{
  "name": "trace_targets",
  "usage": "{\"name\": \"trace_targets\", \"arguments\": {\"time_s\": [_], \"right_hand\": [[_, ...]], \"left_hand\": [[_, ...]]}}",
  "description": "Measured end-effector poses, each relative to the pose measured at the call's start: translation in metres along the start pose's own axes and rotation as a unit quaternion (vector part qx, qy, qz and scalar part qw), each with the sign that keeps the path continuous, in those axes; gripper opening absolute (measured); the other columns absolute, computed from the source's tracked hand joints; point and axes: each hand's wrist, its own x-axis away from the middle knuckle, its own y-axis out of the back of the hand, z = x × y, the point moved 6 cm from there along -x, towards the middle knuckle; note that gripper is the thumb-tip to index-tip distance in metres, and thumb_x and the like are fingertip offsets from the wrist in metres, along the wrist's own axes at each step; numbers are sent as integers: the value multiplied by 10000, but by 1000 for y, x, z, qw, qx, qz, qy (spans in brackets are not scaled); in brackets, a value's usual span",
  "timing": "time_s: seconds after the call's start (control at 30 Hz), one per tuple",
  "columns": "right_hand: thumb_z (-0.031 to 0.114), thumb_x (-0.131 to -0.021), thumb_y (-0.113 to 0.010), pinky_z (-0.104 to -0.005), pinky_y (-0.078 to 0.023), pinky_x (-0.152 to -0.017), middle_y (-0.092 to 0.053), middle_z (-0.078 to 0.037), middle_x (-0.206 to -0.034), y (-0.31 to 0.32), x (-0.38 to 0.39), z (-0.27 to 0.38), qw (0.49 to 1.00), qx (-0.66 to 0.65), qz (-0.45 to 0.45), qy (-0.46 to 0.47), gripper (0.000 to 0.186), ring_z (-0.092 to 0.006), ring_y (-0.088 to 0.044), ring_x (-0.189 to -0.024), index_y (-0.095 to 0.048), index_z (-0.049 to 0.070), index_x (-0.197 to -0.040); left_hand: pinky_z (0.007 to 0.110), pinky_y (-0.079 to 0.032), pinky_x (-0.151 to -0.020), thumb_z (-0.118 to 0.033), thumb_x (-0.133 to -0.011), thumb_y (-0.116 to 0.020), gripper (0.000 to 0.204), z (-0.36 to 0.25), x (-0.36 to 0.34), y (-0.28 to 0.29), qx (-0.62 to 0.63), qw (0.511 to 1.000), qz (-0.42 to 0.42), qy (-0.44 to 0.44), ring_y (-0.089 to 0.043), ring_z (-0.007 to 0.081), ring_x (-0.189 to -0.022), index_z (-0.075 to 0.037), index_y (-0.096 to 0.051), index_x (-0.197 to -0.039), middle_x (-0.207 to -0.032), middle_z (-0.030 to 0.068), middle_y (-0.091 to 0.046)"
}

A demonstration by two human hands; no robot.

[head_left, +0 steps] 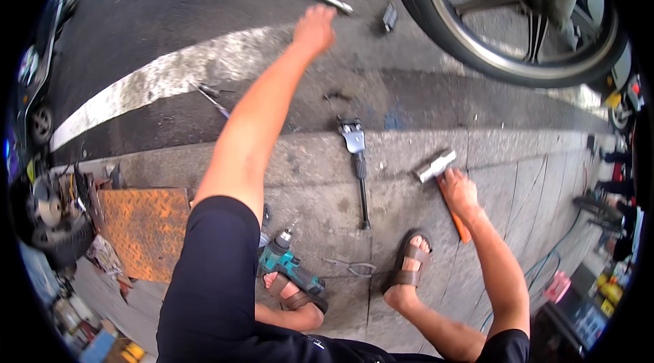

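Observation:
My left hand [315,29] reaches far forward over the pavement, its fingertips beside a silver rod-shaped metal tool [328,0]. The fingers point away and are blurred, so their grip is unclear. Closer in, my right hand [460,193] is wrapped round the orange handle of a hammer [456,213], just below its silver head. Between the two arms lies a kickstand-like part [359,165] with a grey bracket and a thin black leg. A small grey metal piece [390,18] rests to the right of the rod-shaped tool.
A motorcycle wheel [436,9] stands at the upper right. By my left foot sits a teal cordless drill [289,267], with pliers [351,267] between my feet. A screwdriver [212,99] lies left of my left forearm, above a rusty orange metal plate [146,230].

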Motion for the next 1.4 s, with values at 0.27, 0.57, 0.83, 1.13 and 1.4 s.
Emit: {"name": "trace_targets", "arguments": {"time_s": [0.27,0.57,0.83,1.13,1.4], "right_hand": [[303,-948,-583,-458,-544,-742,-646,-116,-938,15,1,10,998,-16,10,-60,211,-329,-653,-909,-586,94,-973],[344,-969,-532,-457,-541,-753,-637,-103,-959,8,7,16,994,-23,-6,-108,233,-316,-639,-946,-581,120,-1009],[325,-967,-532,-450,-542,-761,-634,-106,-949,1,13,2,991,11,-11,-132,204,-316,-645,-932,-599,138,-1015],[330,-975,-528,-450,-522,-806,-645,-115,-966,-1,6,7,993,18,-13,-114,228,-323,-643,-968,-593,121,-1039],[326,-984,-527,-472,-523,-761,-641,-135,-965,0,8,7,994,14,-4,-111,236,-358,-642,-930,-584,99,-1016]], "left_hand": [[460,-419,-1080,-137,-858,-561,653,27,-79,-63,-93,993,62,38,-462,350,-1333,-244,-393,-1480,-1556,91,-338],[461,-510,-867,-212,-867,-651,243,17,-45,-37,-137,983,21,-118,-618,361,-1032,-87,-593,-1066,-1063,104,-670],[378,-534,-904,-146,-946,-629,323,-56,88,63,536,830,154,24,-678,242,-1032,21,-564,-1216,-1096,159,-686],[253,-548,-806,29,-887,-648,208,-120,164,69,619,771,131,-79,-676,111,-928,-40,-625,-1082,-1016,69,-729],[297,-523,-916,-12,-921,-643,196,-120,174,63,563,808,153,-78,-652,145,-1017,-29,-610,-1113,-1048,73,-707]]}}
